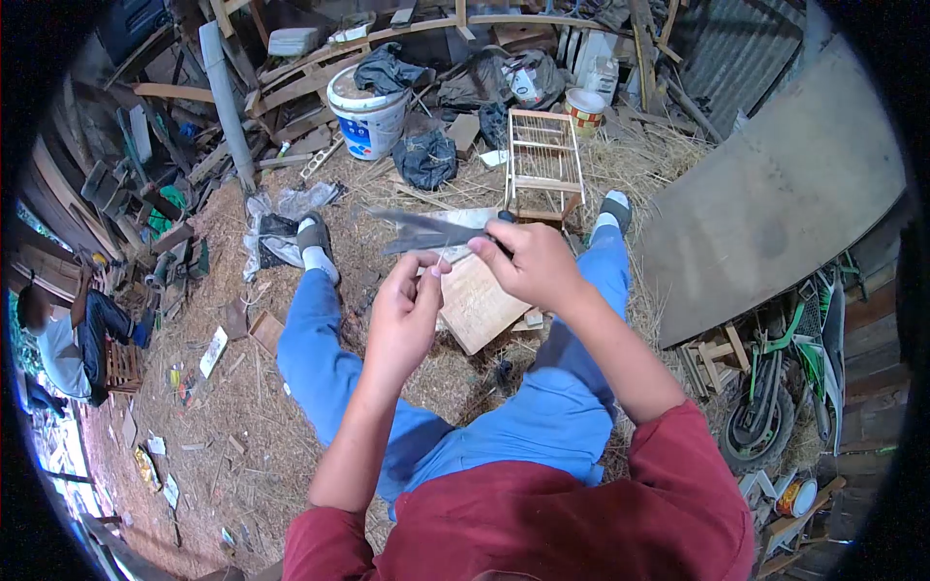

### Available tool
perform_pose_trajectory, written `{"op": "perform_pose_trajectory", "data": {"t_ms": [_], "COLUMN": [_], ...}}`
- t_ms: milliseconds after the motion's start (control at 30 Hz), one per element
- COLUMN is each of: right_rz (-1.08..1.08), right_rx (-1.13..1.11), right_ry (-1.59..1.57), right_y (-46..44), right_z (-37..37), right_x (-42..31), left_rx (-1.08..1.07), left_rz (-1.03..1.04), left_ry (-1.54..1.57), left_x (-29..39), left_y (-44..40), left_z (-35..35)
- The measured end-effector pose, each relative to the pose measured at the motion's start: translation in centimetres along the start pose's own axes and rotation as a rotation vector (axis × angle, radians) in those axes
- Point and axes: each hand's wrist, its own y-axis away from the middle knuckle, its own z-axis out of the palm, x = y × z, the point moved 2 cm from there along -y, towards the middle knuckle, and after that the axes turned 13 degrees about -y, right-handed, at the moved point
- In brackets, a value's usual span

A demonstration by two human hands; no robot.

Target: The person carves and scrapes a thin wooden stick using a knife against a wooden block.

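My right hand (535,263) is closed around the dark handle of a knife (426,229), whose broad blade points left and is smeared by motion. Pinched between the thumb and fingers of my left hand (403,302) is a thin pale stick (443,258), mostly hidden by the fingers. The blade lies just above my left fingertips; whether it touches the stick I cannot tell. Below both hands a wooden board (481,308) rests between my legs. Beyond it stands a small slatted wooden frame with thin bars (544,160), like a cage.
Straw and shavings cover the ground. A white bucket (368,118) and black plastic bags (424,160) lie ahead, with a smaller tub (585,108) at right. A large panel (775,184) and a green motorbike (787,358) stand right. Another person (68,334) sits far left.
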Motion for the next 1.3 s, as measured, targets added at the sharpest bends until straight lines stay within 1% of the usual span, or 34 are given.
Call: {"op": "perform_pose_trajectory", "data": {"t_ms": [67, 100, 200, 233, 267, 367, 467, 500, 533, 600, 667, 733, 767, 800, 867, 900, 1000, 1067, 1133, 1167, 1200, 1267, 1300], "right_rz": [-0.018, -0.055, -0.063, 0.01, 0.007, -0.077, -0.031, -0.015, -0.018, -0.112, -0.118, 0.155, 0.159, 0.148, 0.137, 0.085, 0.085, 0.081, -0.097, -0.116, -0.118, -0.068, -0.028], "right_rx": [0.039, -0.011, -0.005, 0.017, 0.015, -0.069, 0.005, 0.037, 0.038, -0.019, -0.006, 0.124, 0.152, 0.152, 0.141, 0.146, 0.101, 0.111, 0.006, -0.011, -0.009, -0.039, -0.05], "right_ry": [0.044, 0.055, 0.013, -0.008, -0.009, 0.024, 0.032, 0.016, 0.018, 0.051, 0.037, 0.047, 0.04, 0.042, -0.096, -0.127, -0.157, -0.13, 0.028, 0.049, 0.054, 0.067, 0.081], "right_y": [-0.3, 0.1, -0.1, -0.6, -0.5, 0.0, -0.9, -1.1, -0.9, -0.4, -0.9, -1.9, -2.0, -2.1, -1.3, -1.2, -1.3, -1.3, -1.3, -1.5, -1.9, -2.7, -2.9], "right_z": [-0.5, -0.3, -0.2, -0.5, -0.4, 0.0, 0.1, 0.0, 0.1, 0.6, 0.4, 0.0, -0.1, 0.0, 0.8, 1.3, 1.6, 1.6, 1.5, 1.4, 1.1, 0.7, 0.9], "right_x": [-0.3, -0.9, -1.0, -0.3, -0.2, -1.7, 0.4, 0.5, 0.2, -0.9, -0.2, 3.3, 4.4, 4.0, 2.6, 2.1, 1.6, 0.9, -0.3, -0.8, -0.9, -0.7, -0.6], "left_rx": [-0.007, 0.012, 0.018, 0.015, 0.019, 0.049, 0.057, 0.059, 0.061, 0.072, 0.07, 0.032, 0.071, 0.078, 0.07, 0.07, 0.018, 0.001, 0.025, 0.051, 0.05, 0.123, 0.146], "left_rz": [0.018, 0.005, -0.019, -0.015, -0.015, -0.021, 0.013, 0.06, 0.063, 0.057, 0.043, -0.025, -0.006, 0.002, -0.033, -0.033, -0.073, -0.084, -0.052, -0.022, -0.016, 0.053, 0.048], "left_ry": [0.004, 0.005, -0.003, 0.014, 0.015, -0.016, 0.007, 0.047, 0.048, -0.03, -0.059, 0.083, 0.109, 0.111, 0.167, 0.17, 0.247, 0.237, 0.178, 0.124, 0.126, 0.102, 0.114], "left_x": [0.3, -0.1, 0.1, 0.5, 0.4, -0.4, 0.7, 0.4, -0.2, -1.0, -0.7, -0.1, -1.1, -1.1, -1.3, -1.2, -0.8, -0.2, -1.2, -1.5, -1.3, -0.7, -1.0], "left_y": [0.2, 0.3, 0.6, 0.8, 0.8, 0.8, 0.8, 0.4, 0.2, 0.3, 0.4, 0.4, 0.1, -0.1, -0.3, -0.3, -0.3, -0.3, -0.7, -1.0, -1.1, -1.0, -1.4], "left_z": [-0.1, -0.1, -0.5, -0.6, -0.7, -0.8, -1.4, -1.3, -1.3, -1.4, -1.7, -2.0, -1.9, -1.9, -1.7, -1.7, -1.5, -1.7, -1.6, -1.6, -1.6, -1.7, -1.7]}}
